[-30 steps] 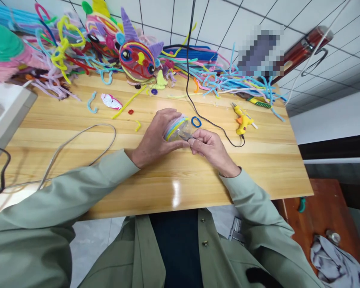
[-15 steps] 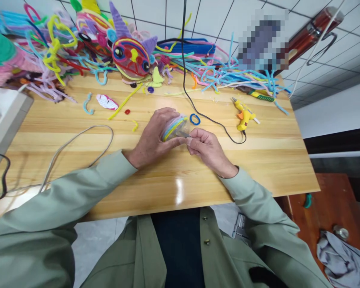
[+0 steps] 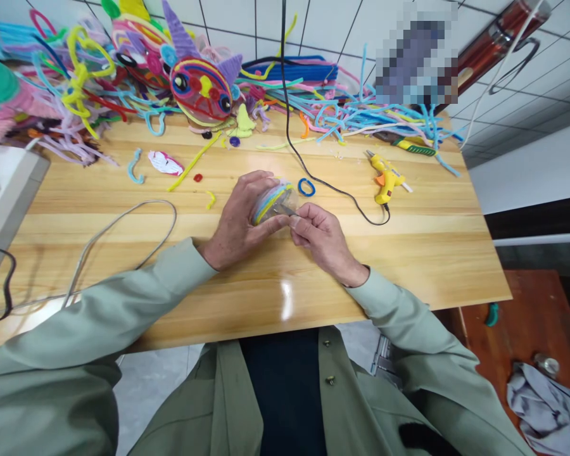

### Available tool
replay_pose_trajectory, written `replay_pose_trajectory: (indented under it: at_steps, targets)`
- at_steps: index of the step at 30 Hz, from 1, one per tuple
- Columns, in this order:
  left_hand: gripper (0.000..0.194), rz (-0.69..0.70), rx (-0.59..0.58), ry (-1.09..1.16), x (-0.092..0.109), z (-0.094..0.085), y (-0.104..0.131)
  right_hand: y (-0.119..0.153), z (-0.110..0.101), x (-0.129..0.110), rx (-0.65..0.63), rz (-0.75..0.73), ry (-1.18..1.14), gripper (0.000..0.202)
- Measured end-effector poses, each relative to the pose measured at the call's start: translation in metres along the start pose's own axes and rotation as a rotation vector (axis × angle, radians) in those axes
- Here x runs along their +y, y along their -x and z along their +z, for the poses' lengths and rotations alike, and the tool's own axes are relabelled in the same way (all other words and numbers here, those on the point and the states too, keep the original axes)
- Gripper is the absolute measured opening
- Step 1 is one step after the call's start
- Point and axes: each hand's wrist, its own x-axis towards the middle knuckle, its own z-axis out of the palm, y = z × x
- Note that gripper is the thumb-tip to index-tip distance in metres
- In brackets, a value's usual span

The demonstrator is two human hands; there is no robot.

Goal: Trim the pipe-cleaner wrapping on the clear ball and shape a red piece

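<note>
Gripping a clear ball (image 3: 272,201) wrapped partway in coloured stems, the left hand (image 3: 240,218) curls closed over its left side and steadies it on the table (image 3: 422,234). Several bands already circle the ball; part of its clear surface shows bare, so wrapping looks unfinished. Just right of the ball, the right hand (image 3: 323,240) pinches a small metal tool (image 3: 284,209) whose tip touches it. Beyond the ball lie a blue ring (image 3: 306,187) and, farther right, a glue gun (image 3: 384,180).
</note>
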Motion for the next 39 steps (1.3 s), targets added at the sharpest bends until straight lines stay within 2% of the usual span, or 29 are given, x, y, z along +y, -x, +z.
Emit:
replay_pose_trajectory:
  at_steps: [4,12,16,24,29,31,33,36,39]
  targets:
    - [0.055,-0.006,0.040,0.002,0.000,0.001,0.002,0.001,0.003,0.000,0.003,-0.024,-0.006,0.052]
    - [0.058,0.110,0.125,-0.063,-0.003,0.009,0.002,-0.003,0.007,0.012,0.068,-0.108,-0.007,0.055]
    - [0.068,0.106,0.071,-0.150,-0.006,0.006,0.002,-0.001,0.003,0.006,0.081,-0.151,0.044,0.056]
    - [0.089,0.093,0.058,-0.145,-0.014,0.005,0.006,0.004,-0.024,-0.009,0.111,-0.196,0.227,0.054]
    - [0.091,0.133,0.077,-0.188,-0.016,0.007,0.006,0.003,-0.051,-0.003,0.148,-0.220,0.633,0.032]
    - [0.089,0.153,0.090,-0.210,-0.016,0.007,0.007,0.002,-0.055,-0.003,0.169,-0.320,0.827,0.021]
    - [0.092,0.155,0.080,-0.240,-0.015,0.008,0.008,0.002,-0.051,-0.005,0.204,-0.489,0.949,0.013]
    - [0.100,0.146,0.050,-0.249,-0.015,0.009,0.010,0.001,-0.035,-0.012,0.218,-0.703,1.023,0.010]
    - [0.096,0.162,0.061,-0.232,-0.016,0.011,0.011,-0.003,-0.020,-0.017,0.167,-0.788,1.087,0.009]
